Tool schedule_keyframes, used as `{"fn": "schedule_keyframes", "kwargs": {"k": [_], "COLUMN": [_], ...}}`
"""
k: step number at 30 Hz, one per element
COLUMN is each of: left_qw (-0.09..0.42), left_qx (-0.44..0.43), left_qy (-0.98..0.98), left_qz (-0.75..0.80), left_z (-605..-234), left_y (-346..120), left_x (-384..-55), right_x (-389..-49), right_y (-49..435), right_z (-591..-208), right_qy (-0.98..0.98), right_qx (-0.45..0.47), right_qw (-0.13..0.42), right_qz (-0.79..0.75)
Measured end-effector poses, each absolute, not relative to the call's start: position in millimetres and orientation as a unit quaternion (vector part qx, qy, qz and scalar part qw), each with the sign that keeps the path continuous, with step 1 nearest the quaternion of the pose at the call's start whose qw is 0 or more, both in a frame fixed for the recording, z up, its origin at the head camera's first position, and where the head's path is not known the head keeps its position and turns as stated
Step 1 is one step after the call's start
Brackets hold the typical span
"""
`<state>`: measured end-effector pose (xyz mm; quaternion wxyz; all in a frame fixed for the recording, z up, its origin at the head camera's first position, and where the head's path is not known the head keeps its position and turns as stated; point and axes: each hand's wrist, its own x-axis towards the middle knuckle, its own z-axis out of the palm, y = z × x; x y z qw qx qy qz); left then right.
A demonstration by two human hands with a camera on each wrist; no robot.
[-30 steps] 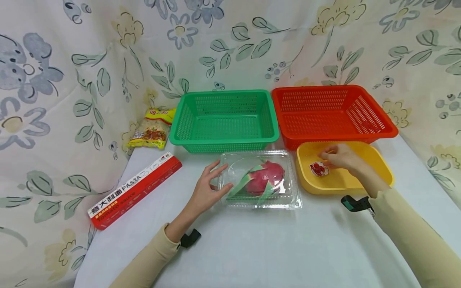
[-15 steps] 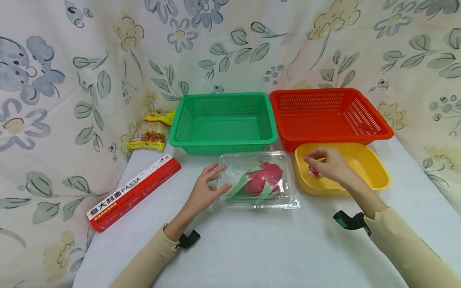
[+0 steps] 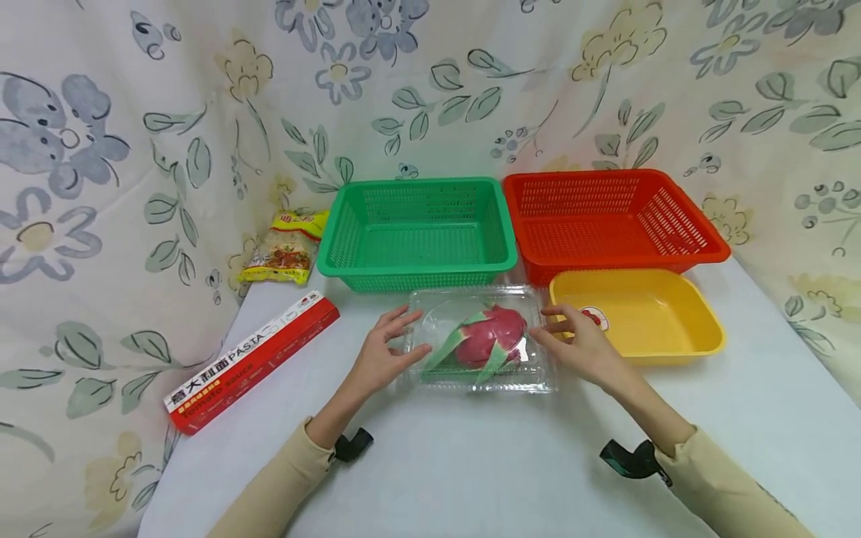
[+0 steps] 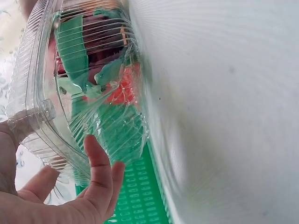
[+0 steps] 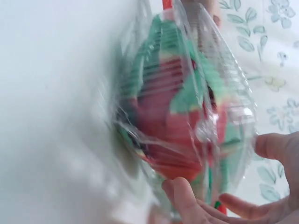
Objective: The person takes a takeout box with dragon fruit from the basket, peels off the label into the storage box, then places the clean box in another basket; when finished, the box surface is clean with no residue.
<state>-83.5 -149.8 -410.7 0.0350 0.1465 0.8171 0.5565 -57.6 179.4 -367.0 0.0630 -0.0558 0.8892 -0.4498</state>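
A clear plastic clamshell box [image 3: 437, 306] lies closed on the table, with a pink-and-green dragon fruit [image 3: 494, 336] inside it. My left hand [image 3: 382, 351] is at the box's left end, its fingers and thumb spread along the edge. On the other side, my right hand [image 3: 581, 347] reaches the right end, thumb and fingers parted. The left wrist view shows my left fingers [image 4: 100, 172] against the ribbed side of the box. In the right wrist view the fruit [image 5: 173, 126] appears blurred through the plastic, and my right fingertips are close to the box wall.
Behind the box stand a green basket [image 3: 417, 276] and a red basket [image 3: 625, 261]. A yellow basin [image 3: 659, 314] with a round red sticker is to the right. At left lie a red pasta box [image 3: 252, 362] and a yellow food bag [image 3: 285, 246].
My right hand has moved left from over the yellow basin to the right end of the clamshell box. My left hand and the box have stayed in place.
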Motion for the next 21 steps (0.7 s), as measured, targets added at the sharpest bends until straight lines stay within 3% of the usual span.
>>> {"fn": "schedule_keyframes", "kwargs": {"k": [10, 17, 21], "left_qw": [0.015, 0.020, 0.004], "left_qx": [0.156, 0.166, 0.175], "left_qy": [0.822, 0.822, 0.834], "left_qz": [0.548, 0.545, 0.523], "left_z": [-419.8, -402.1, -416.1], "left_y": [-150.8, -144.7, -148.5], "left_x": [-85.4, -75.5, -84.5], "right_x": [-41.7, -25.6, -23.4], "right_y": [174.8, 173.0, 170.2], "right_z": [-386.7, -400.4, -402.7], "right_qy": [0.846, 0.812, 0.806], "right_qx": [-0.028, -0.024, -0.020], "right_qw": [0.057, 0.050, 0.050], "right_qz": [-0.529, -0.582, -0.589]}}
